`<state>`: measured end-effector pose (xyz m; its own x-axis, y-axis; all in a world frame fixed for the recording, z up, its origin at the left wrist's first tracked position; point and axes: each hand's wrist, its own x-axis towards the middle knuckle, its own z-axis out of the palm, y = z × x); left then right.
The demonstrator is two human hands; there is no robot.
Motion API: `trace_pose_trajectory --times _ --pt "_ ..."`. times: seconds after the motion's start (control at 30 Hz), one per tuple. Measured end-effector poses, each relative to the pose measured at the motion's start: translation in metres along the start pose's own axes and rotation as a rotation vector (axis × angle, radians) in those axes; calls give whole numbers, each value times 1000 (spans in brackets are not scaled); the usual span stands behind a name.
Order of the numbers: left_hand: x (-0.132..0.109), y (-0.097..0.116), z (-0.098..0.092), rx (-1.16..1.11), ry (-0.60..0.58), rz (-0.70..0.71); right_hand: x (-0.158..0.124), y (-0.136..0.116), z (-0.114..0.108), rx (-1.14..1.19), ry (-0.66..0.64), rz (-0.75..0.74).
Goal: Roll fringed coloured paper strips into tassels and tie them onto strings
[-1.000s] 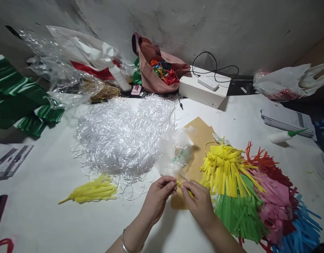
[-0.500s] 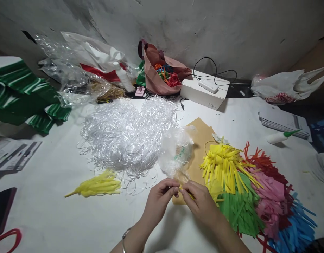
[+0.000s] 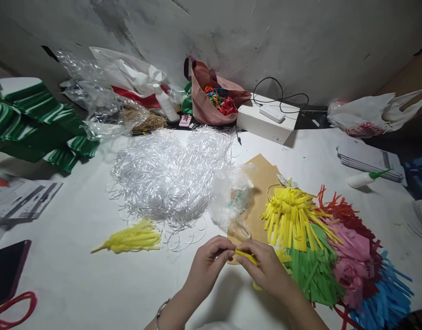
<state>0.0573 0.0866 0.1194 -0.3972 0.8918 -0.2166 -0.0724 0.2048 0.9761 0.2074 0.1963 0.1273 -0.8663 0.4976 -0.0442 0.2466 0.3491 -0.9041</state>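
Observation:
Between my two hands is a rolled yellow strip point(image 3: 247, 256), part of a fringed yellow piece that shows past my right wrist. My left hand point(image 3: 214, 257) pinches its left end with thumb and forefinger. Closed round the thicker part, my right hand point(image 3: 264, 266) hides much of it. A finished-looking yellow tassel point(image 3: 133, 237) with a twisted tip lies to the left. To the right are a yellow fringed bundle point(image 3: 293, 213), green fringe point(image 3: 314, 275), pink fringe point(image 3: 355, 256) and blue fringe point(image 3: 386, 293). A clear plastic bag point(image 3: 229, 197) sits just beyond my hands.
A large heap of white shiny string point(image 3: 169, 174) covers the middle. Brown card point(image 3: 260, 183) lies under the plastic bag. Farther back stand a pink cloth bag point(image 3: 205, 103) and a white box point(image 3: 265, 123). A phone point(image 3: 9, 270) and red scissor handles point(image 3: 16, 314) are at left.
My hands have come slightly nearer to me, and more of the rolled yellow strip shows between them. The view has shifted a little, bringing more of the phone into sight.

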Motion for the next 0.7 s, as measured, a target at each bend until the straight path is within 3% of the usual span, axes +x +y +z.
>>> trace_pose_trajectory --times 0.2,0.47,0.6,0.7 --pt "-7 0 1 51 -58 17 -8 -5 3 -43 -41 -35" --pt "-26 4 -4 -82 -55 -150 -27 -6 17 -73 -27 -6" --pt "-44 -3 -10 -109 -100 -148 -41 -11 40 -171 -20 -13" --pt "-65 -12 -23 -20 -64 -113 -53 -11 72 -321 1 -77"
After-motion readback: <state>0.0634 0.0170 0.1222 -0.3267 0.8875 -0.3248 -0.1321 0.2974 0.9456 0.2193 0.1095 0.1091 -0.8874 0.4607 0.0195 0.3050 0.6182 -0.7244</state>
